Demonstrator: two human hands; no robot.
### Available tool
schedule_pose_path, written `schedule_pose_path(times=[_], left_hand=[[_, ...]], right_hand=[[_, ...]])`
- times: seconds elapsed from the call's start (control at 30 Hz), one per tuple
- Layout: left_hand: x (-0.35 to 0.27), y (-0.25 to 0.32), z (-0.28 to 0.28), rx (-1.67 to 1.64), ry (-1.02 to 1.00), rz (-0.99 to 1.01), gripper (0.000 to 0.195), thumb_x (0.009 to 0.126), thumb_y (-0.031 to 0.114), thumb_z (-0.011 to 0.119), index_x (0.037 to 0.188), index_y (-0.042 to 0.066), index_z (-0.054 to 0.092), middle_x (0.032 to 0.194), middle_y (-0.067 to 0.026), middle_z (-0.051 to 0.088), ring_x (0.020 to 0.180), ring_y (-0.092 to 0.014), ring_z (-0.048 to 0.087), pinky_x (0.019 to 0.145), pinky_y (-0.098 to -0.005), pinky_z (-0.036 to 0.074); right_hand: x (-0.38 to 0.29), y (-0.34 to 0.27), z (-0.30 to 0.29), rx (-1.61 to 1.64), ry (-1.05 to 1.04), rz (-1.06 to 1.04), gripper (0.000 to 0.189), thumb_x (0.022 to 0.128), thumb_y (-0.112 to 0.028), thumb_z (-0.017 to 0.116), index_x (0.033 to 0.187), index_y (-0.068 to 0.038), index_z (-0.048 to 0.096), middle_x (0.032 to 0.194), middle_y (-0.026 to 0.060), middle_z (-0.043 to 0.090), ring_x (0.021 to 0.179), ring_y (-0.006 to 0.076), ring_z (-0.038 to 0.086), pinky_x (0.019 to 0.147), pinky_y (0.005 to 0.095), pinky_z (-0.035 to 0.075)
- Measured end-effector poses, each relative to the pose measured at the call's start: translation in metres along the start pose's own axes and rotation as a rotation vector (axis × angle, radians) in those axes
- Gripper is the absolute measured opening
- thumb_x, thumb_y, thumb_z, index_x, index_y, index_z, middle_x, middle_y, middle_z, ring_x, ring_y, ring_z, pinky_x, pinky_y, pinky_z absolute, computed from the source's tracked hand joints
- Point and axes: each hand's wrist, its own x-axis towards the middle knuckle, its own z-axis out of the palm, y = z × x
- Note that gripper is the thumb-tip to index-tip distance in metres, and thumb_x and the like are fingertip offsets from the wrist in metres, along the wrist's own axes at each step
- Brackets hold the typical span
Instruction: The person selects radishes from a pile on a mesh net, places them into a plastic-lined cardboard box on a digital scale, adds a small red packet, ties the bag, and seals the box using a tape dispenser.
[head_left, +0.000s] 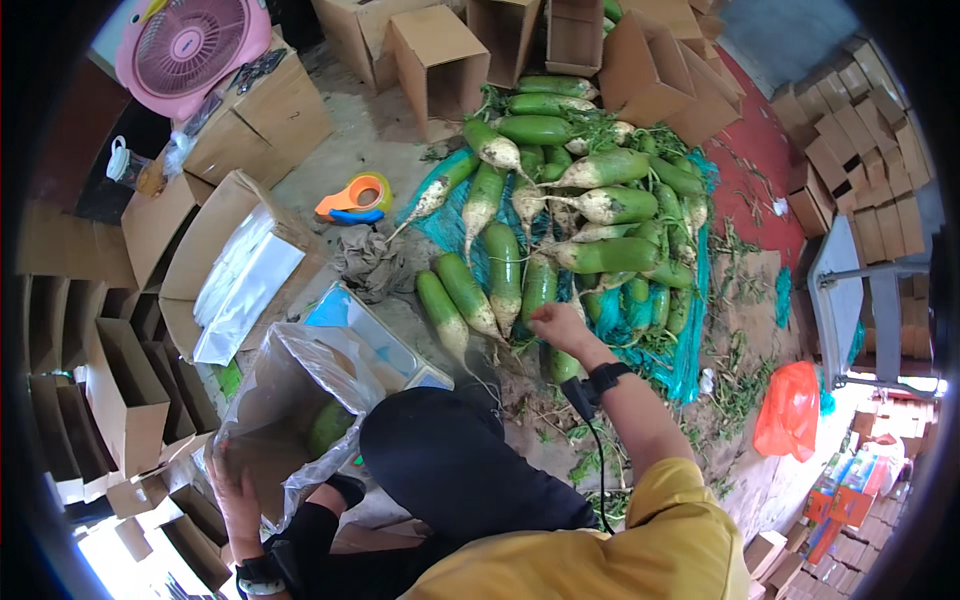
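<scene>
My left hand (234, 495) grips the near left side of a cardboard box lined with a clear plastic bag (300, 360). A green radish (331, 426) lies inside the box. My right hand (561, 327) is out over the near edge of a radish heap, fingers curled at the lower part of an upright green radish (540, 281). Whether the fingers grip it is hidden. Just left of it lie three more radishes, one of them a green radish (442, 307) with a white root. Another radish (562, 366) shows below my right wrist.
The heap rests on teal netting (686, 360). An orange tape dispenser (352, 199) and a grey rag (371, 259) lie left of it. A blue-and-white scale (386, 337) is beside the lined box. Open cardboard boxes (442, 67) stand behind; a pink fan (191, 49) is back left.
</scene>
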Motion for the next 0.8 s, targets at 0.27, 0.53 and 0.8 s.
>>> schedule_pose_path(times=[0.27,0.53,0.8], left_hand=[[0.004,0.010,0.000,-0.040,0.044,-0.027,0.062,0.072,-0.009,0.051,0.131,0.007,0.039,0.133,-0.0166,0.038,0.118,-0.036,0.044,0.102,-0.0406,0.033],[0.006,0.012,-0.002,0.050,0.013,0.004,0.052,0.075,-0.003,0.050,0.127,0.002,0.042,0.132,-0.0168,0.038,0.120,-0.036,0.042,0.102,-0.0415,0.033],[0.000,-0.009,0.003,-0.001,-0.006,0.015,0.055,0.079,0.000,0.049,0.132,0.002,0.036,0.133,-0.0168,0.037,0.121,-0.035,0.041,0.104,-0.0419,0.031]], right_hand=[[0.089,-0.099,0.065,-0.189,0.093,-0.035,0.049,0.071,-0.036,0.071,0.101,0.001,0.058,0.097,0.0205,0.063,0.092,0.0335,0.061,0.082,0.0387,0.049],[0.095,-0.107,0.097,-0.262,0.210,0.132,0.055,0.070,-0.036,0.073,0.106,-0.001,0.051,0.108,0.0197,0.058,0.101,0.0349,0.056,0.085,0.0412,0.048],[0.024,-0.026,0.062,0.136,0.457,0.055,0.024,0.077,-0.014,0.063,0.097,-0.002,0.064,0.090,0.0147,0.067,0.083,0.0248,0.065,0.075,0.0328,0.051]])
